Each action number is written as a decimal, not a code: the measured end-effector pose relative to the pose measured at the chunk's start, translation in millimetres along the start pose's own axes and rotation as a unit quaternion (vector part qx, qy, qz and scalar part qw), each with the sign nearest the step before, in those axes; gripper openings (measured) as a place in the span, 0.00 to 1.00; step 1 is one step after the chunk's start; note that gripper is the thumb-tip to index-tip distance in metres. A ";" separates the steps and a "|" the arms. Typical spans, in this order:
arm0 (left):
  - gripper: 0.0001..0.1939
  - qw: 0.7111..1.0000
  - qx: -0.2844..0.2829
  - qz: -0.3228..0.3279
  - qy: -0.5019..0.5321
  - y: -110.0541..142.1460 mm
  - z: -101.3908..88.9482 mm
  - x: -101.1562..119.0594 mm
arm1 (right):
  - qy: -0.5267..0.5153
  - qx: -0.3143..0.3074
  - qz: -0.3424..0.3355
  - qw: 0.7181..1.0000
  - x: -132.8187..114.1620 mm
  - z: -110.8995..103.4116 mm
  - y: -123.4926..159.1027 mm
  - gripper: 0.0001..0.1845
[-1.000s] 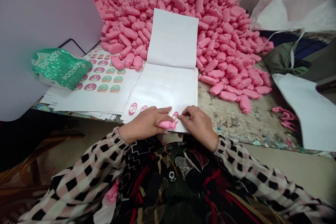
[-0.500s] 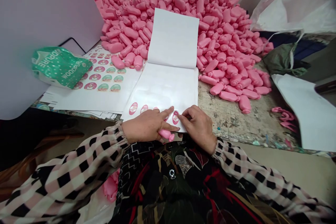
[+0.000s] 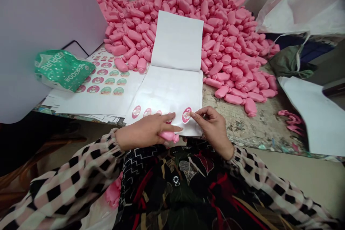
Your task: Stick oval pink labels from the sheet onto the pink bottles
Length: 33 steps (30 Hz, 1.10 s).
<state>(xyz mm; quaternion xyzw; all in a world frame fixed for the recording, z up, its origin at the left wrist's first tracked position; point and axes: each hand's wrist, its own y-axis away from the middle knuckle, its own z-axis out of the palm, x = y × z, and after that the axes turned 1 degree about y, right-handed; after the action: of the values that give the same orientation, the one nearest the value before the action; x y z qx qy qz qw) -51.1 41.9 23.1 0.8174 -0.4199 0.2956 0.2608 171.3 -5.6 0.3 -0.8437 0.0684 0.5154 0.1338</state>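
Between the thumb and forefinger of my right hand [image 3: 215, 127] is an oval pink-edged sticker [image 3: 186, 115], lifted off the sheet. My left hand [image 3: 147, 129] lies over the near part of the white sticker sheet [image 3: 172, 90], two fingers stretched across it. Tucked under that palm, a small pink plastic bottle [image 3: 168, 136] pokes out with its neck toward the right. A row of oval stickers [image 3: 136, 111] runs along the sheet's near edge, some partly covered by my left fingers.
A big heap of pink bottles [image 3: 231, 57] fills the back of the worn table [image 3: 237, 129]. On the left lie printed sticker sheets [image 3: 88, 102] and a green bag [image 3: 64, 70]. White paper [image 3: 318, 115] and pink scraps [image 3: 291, 120] are at the right.
My right hand has moved right and peeled the end sticker off the sheet. My left hand has shifted slightly left, still with the bottle in it.
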 end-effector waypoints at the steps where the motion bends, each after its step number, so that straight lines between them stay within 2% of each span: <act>1: 0.25 0.996 0.032 -0.015 0.078 3.6 1.2 1.5 | -0.023 -0.002 0.026 0.999 -0.5 -2.4 -1.9 0.11; 2: 0.24 0.982 0.069 -0.036 0.171 6.7 3.6 3.4 | -0.047 -0.003 0.048 0.998 -1.9 -4.8 -3.3 0.12; 3: 0.23 0.954 0.104 -0.060 0.274 9.1 7.2 6.0 | -0.071 -0.005 0.063 0.995 -4.3 -7.1 -4.0 0.12; 4: 0.22 0.911 0.131 -0.082 0.381 10.4 11.8 8.9 | -0.092 -0.008 0.069 0.993 -7.9 -9.0 -4.2 0.12; 7: 0.26 0.732 0.146 -0.110 0.656 6.8 27.8 19.4 | -0.117 -0.038 0.057 0.991 -22.3 -11.0 -0.9 0.11; 9: 0.25 0.634 0.150 -0.112 0.751 0.0 36.2 26.6 | -0.116 -0.076 0.044 0.989 -31.4 -8.6 3.3 0.11; 11: 0.21 0.583 0.182 -0.112 0.784 -7.2 41.2 33.1 | -0.114 -0.114 0.036 0.986 -36.9 -4.4 7.9 0.11; 12: 0.20 0.572 0.201 -0.107 0.788 -10.1 42.6 36.0 | -0.115 -0.129 0.032 0.985 -38.1 -2.1 9.9 0.11; 14: 0.19 0.568 0.225 -0.091 0.786 -14.0 44.6 40.3 | -0.120 -0.145 0.032 0.982 -38.5 2.0 13.1 0.11; 20: 0.22 0.591 0.241 -0.075 0.766 -14.8 51.4 42.4 | -0.186 -0.170 0.087 0.964 -40.2 7.4 15.7 0.11; 26: 0.24 0.599 0.241 -0.075 0.760 -14.7 54.9 41.5 | -0.126 -0.141 0.056 0.980 -35.6 6.3 15.1 0.11; 33: 0.25 0.608 0.241 -0.065 0.754 -15.0 56.0 40.4 | -0.107 -0.140 0.045 0.983 -29.9 6.5 14.8 0.12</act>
<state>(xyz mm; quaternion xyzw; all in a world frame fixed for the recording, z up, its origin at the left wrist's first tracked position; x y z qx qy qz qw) -4.6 -9.7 10.2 0.3641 0.0658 0.8802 0.2974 148.3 -18.5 21.7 -0.7903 0.0187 0.6125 -0.0023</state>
